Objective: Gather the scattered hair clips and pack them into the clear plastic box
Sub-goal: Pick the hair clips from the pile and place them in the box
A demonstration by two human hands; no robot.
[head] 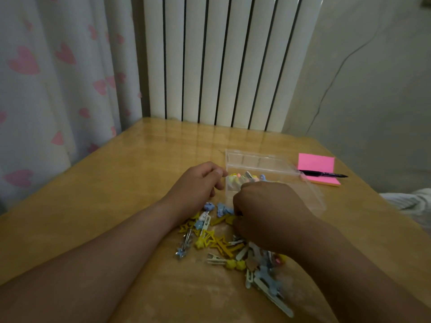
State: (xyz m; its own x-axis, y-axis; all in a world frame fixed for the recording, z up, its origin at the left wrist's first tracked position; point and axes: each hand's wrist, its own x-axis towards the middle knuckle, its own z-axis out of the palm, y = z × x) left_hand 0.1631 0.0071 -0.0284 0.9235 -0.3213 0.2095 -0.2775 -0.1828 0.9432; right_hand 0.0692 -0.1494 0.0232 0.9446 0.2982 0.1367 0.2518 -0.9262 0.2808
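Head view of the sorting stage. The clear plastic box (263, 160) stands open-topped on the desk (116, 206), its long axis running roughly left to right, the right end angled slightly away. A few clips already lie inside against its near-left wall. The loose hair clips (217, 243) form a heap just in front of the box, their long axes pointing every way; one long pale clip (275, 299) at the near edge runs diagonally from far left to near right. The left hand (196, 183) sits at the box's near-left corner with fingers curled; whether it pinches the wall cannot be told. The right hand (268, 213) is curled knuckles-up over the heap's far side, fingertips hidden, so any clip in its grasp cannot be confirmed. Likely hazards: tangled star-shaped clips may lift together and drop short of the box, the light box may slide if unsteadied, and the right forearm may sweep near clips off the desk.
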